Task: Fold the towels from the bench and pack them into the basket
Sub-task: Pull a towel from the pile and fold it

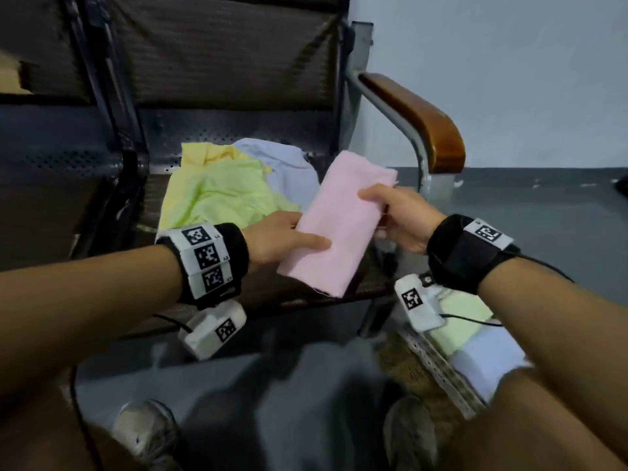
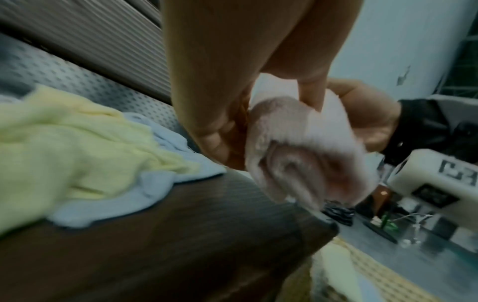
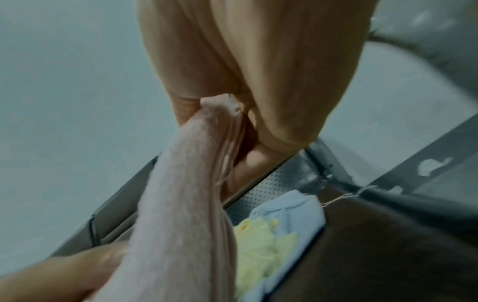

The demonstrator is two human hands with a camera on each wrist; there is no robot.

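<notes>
A folded pink towel (image 1: 339,222) hangs in the air above the bench seat (image 1: 149,198), held at both long edges. My left hand (image 1: 289,237) pinches its near-left edge, thumb on top. My right hand (image 1: 390,212) grips the right edge, thumb over the cloth. The left wrist view shows the pink towel (image 2: 297,163) folded in layers between thumb and fingers. In the right wrist view the pink towel (image 3: 186,204) runs down from my fingers. Loose yellow-green towels (image 1: 221,192) and a pale blue towel (image 1: 289,164) lie on the seat. The basket (image 1: 438,365) sits on the floor at lower right.
Folded light green and pale blue towels (image 1: 475,341) lie in the basket below my right wrist. A wooden armrest (image 1: 424,120) on a metal frame stands right of the seat. My shoes (image 1: 149,433) and grey floor are below.
</notes>
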